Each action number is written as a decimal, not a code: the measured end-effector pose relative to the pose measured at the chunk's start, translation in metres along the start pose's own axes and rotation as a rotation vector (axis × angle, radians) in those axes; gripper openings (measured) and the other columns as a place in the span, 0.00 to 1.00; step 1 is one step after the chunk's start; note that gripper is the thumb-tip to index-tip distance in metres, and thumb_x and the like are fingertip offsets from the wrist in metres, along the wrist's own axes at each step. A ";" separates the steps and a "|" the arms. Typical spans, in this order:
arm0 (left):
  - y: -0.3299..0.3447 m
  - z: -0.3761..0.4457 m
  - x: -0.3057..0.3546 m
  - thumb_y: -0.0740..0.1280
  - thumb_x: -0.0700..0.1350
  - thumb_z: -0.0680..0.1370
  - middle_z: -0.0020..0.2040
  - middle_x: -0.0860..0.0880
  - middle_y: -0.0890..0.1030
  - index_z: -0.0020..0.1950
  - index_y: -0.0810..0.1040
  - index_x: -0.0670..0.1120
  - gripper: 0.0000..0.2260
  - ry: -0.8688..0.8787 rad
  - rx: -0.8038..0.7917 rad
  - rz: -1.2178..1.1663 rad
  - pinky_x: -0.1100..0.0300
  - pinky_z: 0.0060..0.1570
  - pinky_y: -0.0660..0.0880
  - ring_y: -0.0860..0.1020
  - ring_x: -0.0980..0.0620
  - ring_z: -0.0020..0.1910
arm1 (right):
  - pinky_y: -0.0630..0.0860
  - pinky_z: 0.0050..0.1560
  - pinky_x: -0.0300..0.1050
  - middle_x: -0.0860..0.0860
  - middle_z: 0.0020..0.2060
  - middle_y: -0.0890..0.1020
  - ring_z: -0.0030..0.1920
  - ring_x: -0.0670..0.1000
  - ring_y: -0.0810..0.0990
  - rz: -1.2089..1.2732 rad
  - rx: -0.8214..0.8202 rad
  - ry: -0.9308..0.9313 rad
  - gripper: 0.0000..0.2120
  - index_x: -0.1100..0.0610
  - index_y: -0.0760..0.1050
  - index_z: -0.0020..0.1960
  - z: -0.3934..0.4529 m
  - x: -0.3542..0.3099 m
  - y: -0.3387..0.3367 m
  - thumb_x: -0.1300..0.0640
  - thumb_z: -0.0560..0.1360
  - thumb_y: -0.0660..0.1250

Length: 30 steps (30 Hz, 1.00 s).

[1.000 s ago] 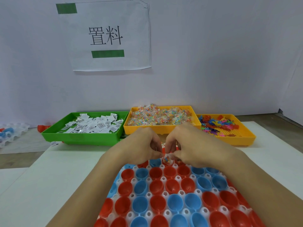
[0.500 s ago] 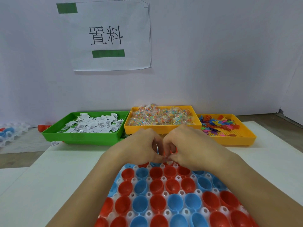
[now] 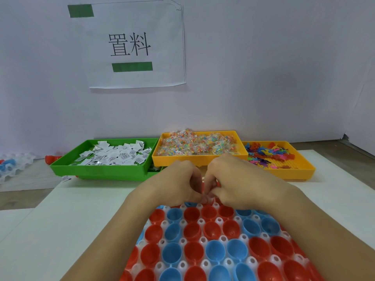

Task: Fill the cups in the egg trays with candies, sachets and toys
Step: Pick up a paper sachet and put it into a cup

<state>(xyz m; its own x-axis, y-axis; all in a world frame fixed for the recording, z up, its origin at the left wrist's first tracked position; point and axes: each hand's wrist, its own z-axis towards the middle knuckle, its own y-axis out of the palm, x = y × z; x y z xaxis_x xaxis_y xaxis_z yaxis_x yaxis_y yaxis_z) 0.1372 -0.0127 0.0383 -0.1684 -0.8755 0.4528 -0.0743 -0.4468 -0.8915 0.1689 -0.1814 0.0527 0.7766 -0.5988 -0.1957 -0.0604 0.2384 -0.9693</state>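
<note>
We see both hands meeting at the far edge of the egg tray (image 3: 203, 243), a clear plastic tray with red and blue cups set in its wells. The left hand (image 3: 178, 182) and the right hand (image 3: 239, 179) have their fingers curled inward, fingertips nearly touching each other just above the far row of cups. Something small sits between the fingertips, but it is too hidden for us to say what it is or which hand grips it, so we cannot tell the grasp of either hand.

In the uncovered rows we count about fourteen red cups (image 3: 211, 230) and about a dozen blue cups (image 3: 172, 251), and those whose insides show look bare; the forearms hide more at both sides.

Beyond the hands, three bins stand in a row against the wall. The green bin (image 3: 101, 171) on the left holds a heap of white sachets (image 3: 115, 155), too many to count. The middle orange bin (image 3: 194, 160) is piled with candies (image 3: 196, 144) in clear wrappers. The right orange bin (image 3: 292, 169) holds a tangle of small coloured toys (image 3: 267, 152).

One paper sign (image 3: 134, 45) with two green bars hangs on the wall. A second egg tray (image 3: 14, 163) lies far left, beside one loose red cup (image 3: 51, 159)
</note>
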 end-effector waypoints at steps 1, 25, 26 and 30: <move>-0.001 0.000 -0.001 0.77 0.46 0.71 0.37 0.53 0.82 0.45 0.84 0.45 0.06 -0.004 0.002 -0.004 0.62 0.37 0.76 0.78 0.57 0.34 | 0.82 0.45 0.47 0.42 0.42 0.83 0.43 0.45 0.81 0.032 -0.001 0.006 0.10 0.48 0.86 0.47 0.000 0.003 -0.001 0.60 0.74 0.69; -0.009 -0.004 -0.003 0.79 0.46 0.70 0.35 0.53 0.80 0.42 0.80 0.49 0.09 -0.051 0.009 -0.071 0.54 0.39 0.78 0.76 0.56 0.32 | 0.75 0.55 0.46 0.54 0.56 0.84 0.50 0.52 0.79 0.062 0.290 0.549 0.11 0.55 0.82 0.60 -0.012 0.145 -0.001 0.58 0.80 0.65; -0.008 -0.004 -0.003 0.79 0.45 0.70 0.36 0.52 0.80 0.41 0.80 0.49 0.08 -0.042 0.010 -0.067 0.54 0.39 0.78 0.76 0.56 0.32 | 0.74 0.55 0.45 0.54 0.58 0.83 0.51 0.52 0.79 0.073 0.285 0.552 0.11 0.56 0.82 0.60 -0.012 0.147 0.004 0.59 0.80 0.65; -0.009 -0.004 -0.003 0.77 0.43 0.72 0.38 0.50 0.82 0.40 0.79 0.51 0.08 -0.014 0.011 -0.055 0.54 0.42 0.80 0.80 0.53 0.36 | 0.70 0.54 0.40 0.53 0.60 0.82 0.56 0.50 0.78 0.127 0.311 0.509 0.12 0.55 0.80 0.61 -0.009 0.147 0.022 0.60 0.82 0.61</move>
<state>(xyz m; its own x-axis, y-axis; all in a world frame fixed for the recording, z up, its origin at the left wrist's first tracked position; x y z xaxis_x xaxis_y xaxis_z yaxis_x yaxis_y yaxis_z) 0.1350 -0.0052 0.0446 -0.1502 -0.8520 0.5015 -0.0725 -0.4964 -0.8651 0.2757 -0.2710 0.0012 0.3736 -0.8229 -0.4280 0.1128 0.4983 -0.8597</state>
